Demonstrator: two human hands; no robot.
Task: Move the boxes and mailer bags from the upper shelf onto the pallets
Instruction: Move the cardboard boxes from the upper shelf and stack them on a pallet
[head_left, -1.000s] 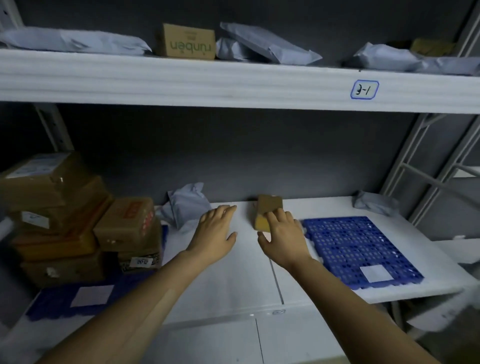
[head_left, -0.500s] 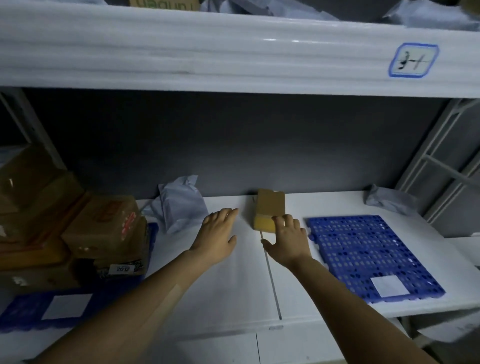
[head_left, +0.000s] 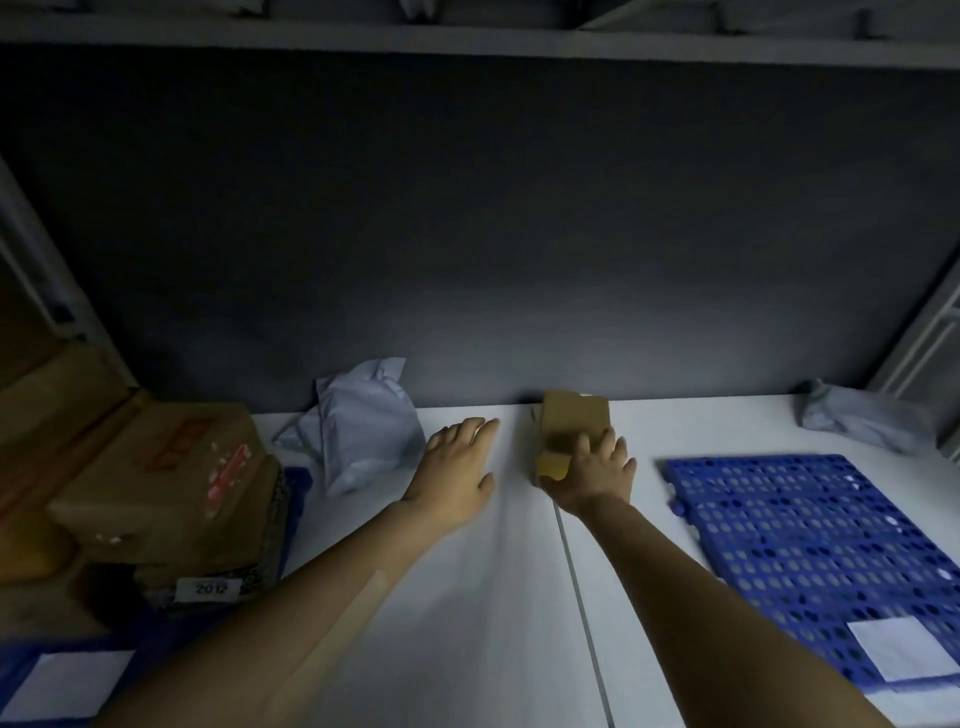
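Observation:
A small brown box (head_left: 571, 423) stands on the white lower shelf (head_left: 467, 623) against the dark back wall. My right hand (head_left: 592, 475) grips its near end, fingers over the top and thumb at the lower left corner. My left hand (head_left: 457, 473) rests flat on the shelf, just left of the box, holding nothing. A grey mailer bag (head_left: 363, 431) lies left of that hand. To the right lies a bare blue pallet (head_left: 810, 551). Stacked brown boxes (head_left: 156, 483) cover the left blue pallet (head_left: 31, 670).
Another grey mailer bag (head_left: 867, 423) lies at the back right, beyond the right pallet. The upper shelf's underside (head_left: 467, 36) runs across the top. Metal rack posts stand at the far left (head_left: 47, 291) and far right (head_left: 924, 332).
My view has tipped down and moved closer, so the upper shelf's goods have left the frame. My right hand has slid forward and closed on the small box. My left hand stays flat.

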